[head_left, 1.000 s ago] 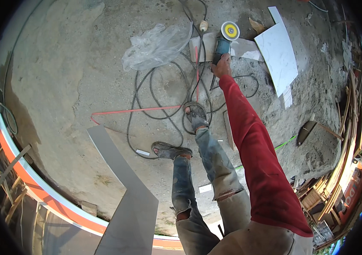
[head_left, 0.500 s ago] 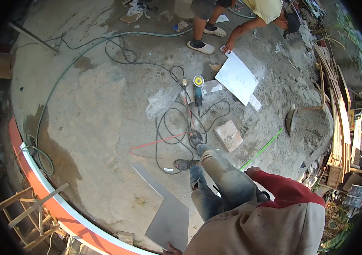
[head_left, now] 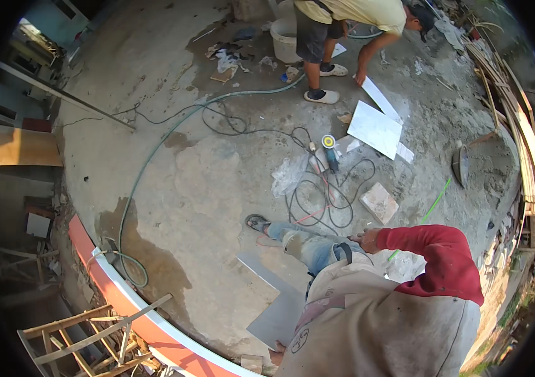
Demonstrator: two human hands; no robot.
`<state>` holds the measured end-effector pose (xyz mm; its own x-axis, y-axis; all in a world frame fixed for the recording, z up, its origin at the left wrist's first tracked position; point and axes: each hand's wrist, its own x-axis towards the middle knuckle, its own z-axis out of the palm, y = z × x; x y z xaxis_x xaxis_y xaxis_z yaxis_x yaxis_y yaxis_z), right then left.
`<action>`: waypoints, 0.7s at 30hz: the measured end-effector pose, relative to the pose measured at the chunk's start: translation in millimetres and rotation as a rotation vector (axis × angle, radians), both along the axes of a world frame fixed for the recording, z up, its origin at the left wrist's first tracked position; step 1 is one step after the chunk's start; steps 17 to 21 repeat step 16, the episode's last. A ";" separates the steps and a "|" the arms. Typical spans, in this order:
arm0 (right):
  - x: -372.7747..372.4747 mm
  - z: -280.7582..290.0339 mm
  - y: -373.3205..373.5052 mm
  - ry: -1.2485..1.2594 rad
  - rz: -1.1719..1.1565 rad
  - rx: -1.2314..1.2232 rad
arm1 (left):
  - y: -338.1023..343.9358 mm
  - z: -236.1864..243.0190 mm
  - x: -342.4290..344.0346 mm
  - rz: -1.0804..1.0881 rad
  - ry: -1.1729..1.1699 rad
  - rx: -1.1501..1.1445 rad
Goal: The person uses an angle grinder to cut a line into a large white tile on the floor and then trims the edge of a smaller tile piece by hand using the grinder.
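At the lower edge, my left hand (head_left: 277,353) grips the near edge of a grey L-shaped tile (head_left: 282,312), which hangs tilted beside my left leg. Much of that hand is hidden by my clothing. My right hand (head_left: 367,240), below a red sleeve, is held in front of my thigh with its fingers curled. What it holds, if anything, I cannot make out. A bright green strip (head_left: 437,200) passes behind my right forearm. Farther off, an angle grinder (head_left: 330,154) with a yellow-centred disc lies on the concrete.
A bent-over person (head_left: 355,19) touches a narrow white tile piece (head_left: 380,100) next to a larger white tile (head_left: 375,129). A black cord (head_left: 302,207) loops near my foot, beside a concrete block (head_left: 379,203). A green hose (head_left: 137,178), a bucket (head_left: 285,41) and an orange-and-white curved edge (head_left: 113,286) lie around.
My view has swung left and I have stepped and turned, the L-shaped tile still in my left hand. My right hand has come in front of my thigh. The other person has shifted the narrow white piece.
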<state>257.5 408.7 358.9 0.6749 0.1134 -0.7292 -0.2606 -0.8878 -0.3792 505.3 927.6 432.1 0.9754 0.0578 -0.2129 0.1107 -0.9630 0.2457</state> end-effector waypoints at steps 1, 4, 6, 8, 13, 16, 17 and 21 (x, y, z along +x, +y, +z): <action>28.4 11.3 -0.8 -0.037 -0.022 -0.007 | -5.3 2.0 23.4 0.013 0.041 0.008; 117.6 38.1 -11.3 -0.174 -0.269 -0.063 | -34.7 38.8 64.5 0.199 0.116 0.134; 187.0 31.6 -22.1 -0.275 -0.583 -0.060 | -51.2 61.8 106.2 0.319 0.156 0.215; 262.8 2.3 -62.8 -0.124 -0.777 0.117 | -55.4 75.0 150.3 0.331 0.130 0.221; 458.6 -37.2 -159.4 -0.082 -0.538 -0.118 | -50.9 88.4 212.3 0.460 0.065 0.234; 601.3 -40.6 -198.6 -0.251 -0.556 -0.137 | -57.1 89.2 283.1 0.509 0.047 0.205; 601.3 -40.6 -198.6 -0.251 -0.556 -0.137 | -57.1 89.2 283.1 0.509 0.047 0.205; 601.3 -40.6 -198.6 -0.251 -0.556 -0.137 | -57.1 89.2 283.1 0.509 0.047 0.205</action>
